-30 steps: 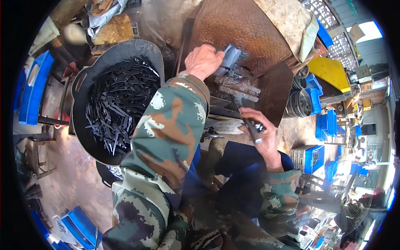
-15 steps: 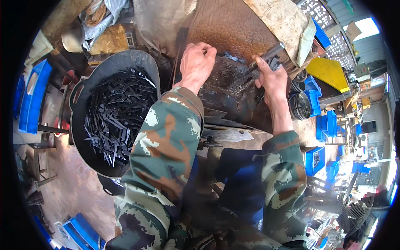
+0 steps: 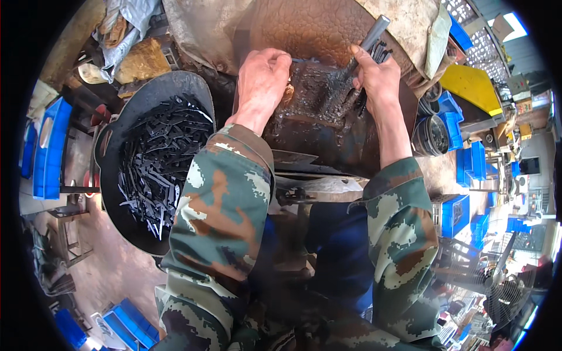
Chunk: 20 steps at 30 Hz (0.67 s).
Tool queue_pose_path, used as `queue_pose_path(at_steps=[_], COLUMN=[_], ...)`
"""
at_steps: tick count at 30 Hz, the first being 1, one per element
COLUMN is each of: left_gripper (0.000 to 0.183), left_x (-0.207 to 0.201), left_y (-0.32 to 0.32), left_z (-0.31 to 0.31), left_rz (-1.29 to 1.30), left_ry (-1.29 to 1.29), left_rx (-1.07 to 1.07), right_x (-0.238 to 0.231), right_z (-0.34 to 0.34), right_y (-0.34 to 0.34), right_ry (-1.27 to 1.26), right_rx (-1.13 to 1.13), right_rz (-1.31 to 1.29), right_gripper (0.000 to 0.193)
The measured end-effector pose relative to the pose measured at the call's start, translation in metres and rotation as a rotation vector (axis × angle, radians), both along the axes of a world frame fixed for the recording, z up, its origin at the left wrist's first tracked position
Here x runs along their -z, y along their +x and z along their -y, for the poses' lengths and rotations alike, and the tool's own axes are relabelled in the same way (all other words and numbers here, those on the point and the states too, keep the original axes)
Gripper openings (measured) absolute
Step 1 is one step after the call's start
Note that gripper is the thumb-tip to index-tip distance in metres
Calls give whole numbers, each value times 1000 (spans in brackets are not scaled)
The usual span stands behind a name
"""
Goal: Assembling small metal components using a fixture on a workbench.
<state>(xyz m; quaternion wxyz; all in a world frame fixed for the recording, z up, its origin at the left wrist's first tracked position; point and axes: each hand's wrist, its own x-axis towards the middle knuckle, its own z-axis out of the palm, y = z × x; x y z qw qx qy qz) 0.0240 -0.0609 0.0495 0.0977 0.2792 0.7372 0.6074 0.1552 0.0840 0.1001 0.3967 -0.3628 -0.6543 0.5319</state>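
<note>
My left hand (image 3: 263,82) is closed at the left side of a dark, wet-looking block (image 3: 316,93), its fingers curled down so that whatever they hold is hidden. A small golden glint shows beside its fingers. My right hand (image 3: 379,79) is wrapped round several thin dark metal strips (image 3: 381,52). A round grey bar (image 3: 374,34) slants up past the same hand's thumb and reaches down to the block. The block lies on a brown, stained work surface (image 3: 293,29). To the left, a black tub (image 3: 205,96) holds a heap of dark flat metal strips (image 3: 161,152).
Blue bins (image 3: 50,149) stand at far left, with more blue trays (image 3: 129,324) at lower left. On the right are round dark containers (image 3: 433,134), a yellow panel (image 3: 471,90), blue bins (image 3: 453,213) and a fan (image 3: 509,286). Stained cloth (image 3: 410,29) drapes the surface's far right.
The view has shifted slightly. My left hand has moved a little up and left, still closed. The grey bar in my right hand now points higher, and its lower end is against the block.
</note>
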Motion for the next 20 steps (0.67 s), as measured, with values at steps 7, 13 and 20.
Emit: queue_pose_path(at_steps=[7, 13, 20], left_gripper=[26, 30, 22], left_x=[-4, -36, -16], left_y=[-8, -16, -85], left_z=[2, 66, 221], left_rz=[-57, 19, -620], left_ry=[154, 138, -583], left_rx=[32, 144, 120], right_x=[3, 6, 2], right_z=[-7, -14, -15], right_y=[-1, 4, 1], right_ry=[60, 39, -11], right_rx=[-35, -34, -70], right_rz=[16, 40, 71], right_gripper=[18, 19, 20])
